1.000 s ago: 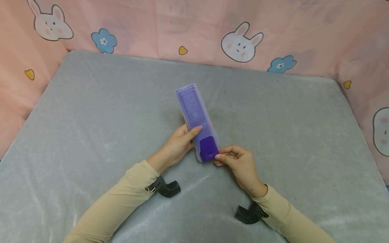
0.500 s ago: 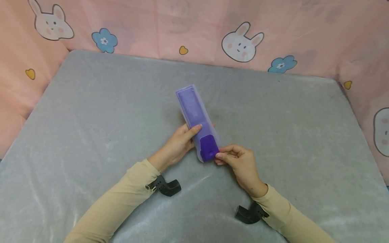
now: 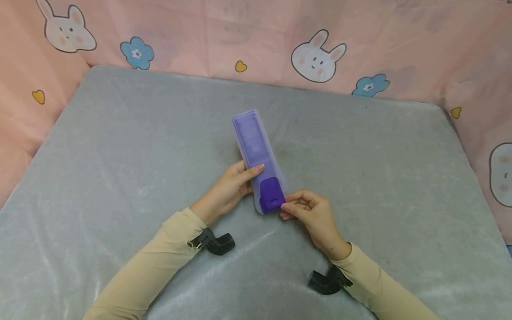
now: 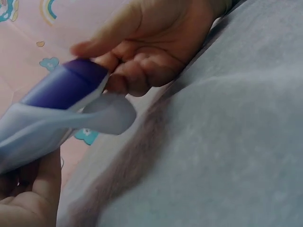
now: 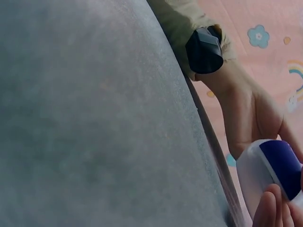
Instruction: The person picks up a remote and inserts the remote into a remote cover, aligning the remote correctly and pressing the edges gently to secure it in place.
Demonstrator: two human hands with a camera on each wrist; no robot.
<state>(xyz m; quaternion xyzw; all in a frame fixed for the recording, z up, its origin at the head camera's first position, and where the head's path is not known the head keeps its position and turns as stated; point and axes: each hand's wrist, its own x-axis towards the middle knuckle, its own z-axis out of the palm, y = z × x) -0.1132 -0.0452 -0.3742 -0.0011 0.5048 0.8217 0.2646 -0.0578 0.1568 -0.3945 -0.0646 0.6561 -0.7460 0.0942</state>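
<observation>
A long purple remote control [image 3: 273,195] lies in a translucent soft cover [image 3: 250,138], tilted above the table in the head view. Its dark purple end [image 4: 66,87] sticks out bare, while the cover's end [image 4: 116,113] stands loose below it in the left wrist view. My left hand [image 3: 228,189] grips the covered middle, thumb on top and the other fingers mostly hidden underneath. My right hand [image 3: 314,218] pinches the corner of the bare end between thumb and fingers. In the right wrist view, the end of the cover [image 5: 253,172] shows pale beside the purple.
A grey cloth-covered table [image 3: 140,155] spreads under both hands. Pink curtain [image 3: 180,40] with rabbits, flowers and hearts hangs behind and at the sides. Each sleeve cuff carries a black wrist mount [image 3: 218,242].
The remote control, its cover and my left hand have shifted slightly to the left. My right hand keeps its pinch on the purple end, moving left only a little.
</observation>
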